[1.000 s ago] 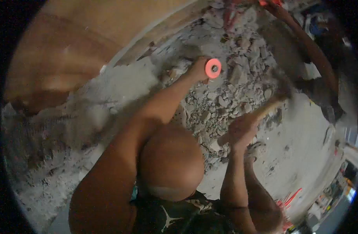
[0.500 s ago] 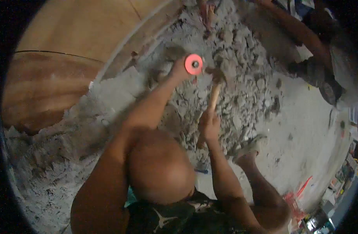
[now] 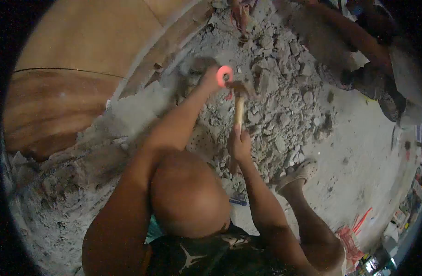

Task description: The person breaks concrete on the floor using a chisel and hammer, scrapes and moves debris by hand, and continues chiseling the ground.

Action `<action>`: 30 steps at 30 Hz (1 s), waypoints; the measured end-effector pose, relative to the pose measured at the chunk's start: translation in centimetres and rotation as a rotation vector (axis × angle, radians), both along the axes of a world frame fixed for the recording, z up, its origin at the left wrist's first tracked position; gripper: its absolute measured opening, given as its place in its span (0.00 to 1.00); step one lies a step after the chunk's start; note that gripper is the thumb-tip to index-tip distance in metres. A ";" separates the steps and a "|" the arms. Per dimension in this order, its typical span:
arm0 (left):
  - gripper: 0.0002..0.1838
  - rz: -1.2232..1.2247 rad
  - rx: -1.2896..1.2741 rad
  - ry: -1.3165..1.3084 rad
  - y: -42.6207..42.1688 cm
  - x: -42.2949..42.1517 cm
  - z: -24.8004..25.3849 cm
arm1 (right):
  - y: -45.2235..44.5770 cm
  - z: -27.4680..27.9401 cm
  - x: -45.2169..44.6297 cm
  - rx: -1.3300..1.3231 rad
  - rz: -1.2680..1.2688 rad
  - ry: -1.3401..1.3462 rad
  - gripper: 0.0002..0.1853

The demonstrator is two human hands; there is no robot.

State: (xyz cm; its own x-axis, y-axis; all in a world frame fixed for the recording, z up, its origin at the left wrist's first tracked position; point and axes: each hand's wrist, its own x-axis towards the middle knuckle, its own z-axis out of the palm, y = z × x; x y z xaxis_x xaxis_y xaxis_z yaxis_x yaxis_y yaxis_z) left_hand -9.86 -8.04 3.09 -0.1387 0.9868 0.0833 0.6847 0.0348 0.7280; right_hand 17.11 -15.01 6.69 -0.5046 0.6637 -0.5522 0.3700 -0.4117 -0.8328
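Note:
A chisel with a round pink hand guard (image 3: 224,77) is gripped by my left hand (image 3: 210,79), whose fingers are mostly hidden behind the guard. My right hand (image 3: 240,145) is closed round the wooden handle of a hammer (image 3: 239,110). The hammer's head is at the right edge of the guard, close to the chisel's top end. Broken rubble (image 3: 275,106) lies on the floor beneath and to the right of both tools. The chisel's tip is out of sight.
Brown wooden panels (image 3: 68,106) stand at the upper left. Another person's arm (image 3: 349,32) is at the upper right. My shoe (image 3: 305,175) rests beside the rubble, and a red and white bag (image 3: 351,244) lies at the lower right.
The hammer has swung from the right across to the chisel's top. My left hand with the chisel appears further left in the view than a second ago.

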 end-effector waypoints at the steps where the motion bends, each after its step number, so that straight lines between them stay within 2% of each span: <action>1: 0.18 0.008 0.013 0.011 -0.2 -0.5 0.0 | -0.1 -1.1 0.6 -0.014 0.024 -0.014 0.28; 2: 0.17 0.125 -0.013 0.015 -1.3 -0.4 -0.5 | 0.1 -0.3 1.1 -0.007 0.038 -0.012 0.28; 3: 0.16 0.225 -0.058 0.006 -2.3 0.5 -1.5 | -0.5 0.7 2.3 0.064 -0.070 0.021 0.28; 4: 0.16 0.216 -0.078 -0.004 -2.4 1.1 -2.6 | -1.3 1.4 3.1 0.130 -0.185 0.053 0.27; 6: 0.15 0.125 0.189 0.031 -0.8 1.9 -3.5 | 0.6 1.0 3.8 0.043 -0.365 0.279 0.26; 7: 0.15 0.131 0.197 0.031 0.1 2.8 -2.8 | 2.2 3.1 3.6 0.165 -0.379 0.275 0.25; 8: 0.16 0.121 0.139 0.089 0.7 4.2 -1.3 | 4.2 1.2 4.5 0.162 -0.400 0.259 0.25; 9: 0.16 0.108 0.080 0.149 1.3 5.1 0.2 | 5.8 5.2 4.1 0.071 -0.440 0.172 0.27; 11: 0.17 0.083 0.142 0.106 2.6 6.1 2.6 | 7.5 7.3 4.7 0.127 -0.518 0.227 0.29; 15: 0.18 0.104 0.175 -0.064 2.7 6.2 3.1 | 8.4 7.9 6.9 0.154 -0.475 0.334 0.30; 18: 0.21 0.129 0.239 -0.171 2.3 4.7 1.8 | 8.2 8.2 6.8 0.057 -0.604 0.381 0.30; 19: 0.21 0.129 0.239 -0.169 1.8 4.7 2.2 | 7.9 8.4 7.0 0.109 -0.510 0.342 0.30; 21: 0.24 0.197 -0.104 -0.437 0.9 4.7 3.8 | 7.4 9.5 6.6 0.166 -0.411 0.312 0.30; 23: 0.25 0.183 -0.081 -0.371 1.7 4.1 1.7 | 7.0 11.7 5.6 0.078 -0.555 0.303 0.33; 24: 0.25 0.180 0.087 -0.276 1.9 3.8 1.2 | 6.9 12.5 5.5 0.074 -0.551 0.305 0.33; 25: 0.24 0.175 0.247 -0.181 2.0 3.5 0.8 | 6.7 13.2 5.6 -0.025 -0.638 0.482 0.34; 26: 0.24 0.182 0.240 -0.178 2.4 3.0 0.8 | 6.5 14.0 5.3 -0.129 -0.722 0.660 0.34; 27: 0.24 0.229 0.243 -0.160 3.0 2.4 0.8 | 6.6 15.0 4.7 -0.140 -0.718 0.657 0.34; 29: 0.24 0.280 0.237 -0.145 3.0 2.2 1.1 | 6.3 17.5 2.8 0.004 -0.503 1.093 0.33; 30: 0.24 0.302 0.241 -0.117 3.0 1.9 1.4 | 5.5 18.3 1.1 -0.118 -0.655 1.168 0.28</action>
